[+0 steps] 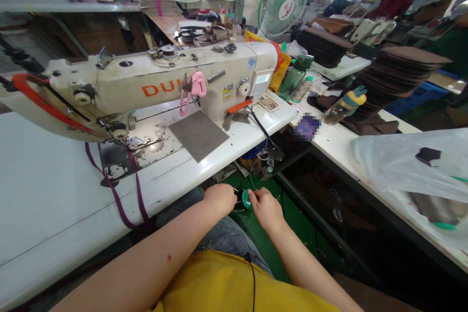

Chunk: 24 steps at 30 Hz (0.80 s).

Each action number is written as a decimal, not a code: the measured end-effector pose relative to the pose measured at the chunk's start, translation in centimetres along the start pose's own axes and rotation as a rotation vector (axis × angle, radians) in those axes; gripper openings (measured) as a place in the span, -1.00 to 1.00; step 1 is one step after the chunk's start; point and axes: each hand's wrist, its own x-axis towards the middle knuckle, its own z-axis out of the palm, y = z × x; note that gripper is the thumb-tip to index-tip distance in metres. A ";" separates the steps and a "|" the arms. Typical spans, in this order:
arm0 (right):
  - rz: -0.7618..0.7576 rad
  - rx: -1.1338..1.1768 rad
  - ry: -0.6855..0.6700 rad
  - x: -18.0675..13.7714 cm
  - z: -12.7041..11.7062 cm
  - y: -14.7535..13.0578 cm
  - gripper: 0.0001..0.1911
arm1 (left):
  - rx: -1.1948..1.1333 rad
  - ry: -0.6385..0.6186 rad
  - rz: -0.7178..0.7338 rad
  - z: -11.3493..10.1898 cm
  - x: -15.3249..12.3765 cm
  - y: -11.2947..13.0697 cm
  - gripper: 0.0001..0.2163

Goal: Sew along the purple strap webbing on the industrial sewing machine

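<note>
Below the table's front edge, over my lap, I hold a dark thread spool (246,198) with a green end between my hands. My left hand (221,199) is closed at its dark side, with most of the fingers hidden. At the green end, my right hand (266,207) is closed, thumb and fingers pinched together at the rim. A fine pale thread hangs just above the right fingers. On the left, the sewing machine (164,78) stands on its white table (175,175). Purple tape (120,204) runs from the needle area over the front edge.
A grey square piece (199,135) lies on the machine table. Pink snips (197,85) hang on the machine. To the right, a side table holds a bottle (345,106), stacked brown pieces (395,78) and a plastic bag (413,161). A green fan (285,5) stands behind.
</note>
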 end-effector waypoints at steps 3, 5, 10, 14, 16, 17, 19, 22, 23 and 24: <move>-0.015 -0.008 -0.029 -0.2 -0.5 0.4 -0.68 | -0.001 0.004 0.004 0.1 0.0 0.1 -0.64; -0.032 -0.009 -0.059 -0.3 -0.5 0.6 -0.80 | -0.001 0.004 0.006 0.1 0.1 0.1 -0.64; -0.041 -0.017 -0.064 0.1 0.8 0.3 -0.83 | 0.003 0.012 0.013 0.1 0.1 0.2 -0.65; -0.023 -0.027 -0.023 0.2 1.1 -0.1 -0.60 | 0.004 0.014 0.014 0.2 0.1 0.0 -0.65; -0.018 -0.029 -0.010 0.1 0.8 -0.1 -0.55 | 0.002 0.012 0.014 0.3 0.2 -0.1 -0.65; -0.018 -0.030 -0.008 0.0 0.5 0.0 -0.56 | 0.001 0.010 0.016 0.3 0.2 -0.1 -0.65; -0.023 -0.030 -0.019 -0.2 0.1 0.3 -0.65 | -0.003 0.007 0.017 0.4 0.3 -0.1 -0.65; -0.038 -0.028 -0.052 -0.4 -0.1 0.7 -0.80 | -0.009 0.007 0.017 0.3 0.3 0.1 -0.65; -0.041 -0.029 -0.059 -0.4 0.0 0.8 -0.82 | -0.010 0.008 0.018 0.3 0.4 0.1 -0.65; -0.042 -0.030 -0.060 -0.3 0.2 0.8 -0.82 | -0.012 0.011 0.019 0.3 0.4 0.2 -0.65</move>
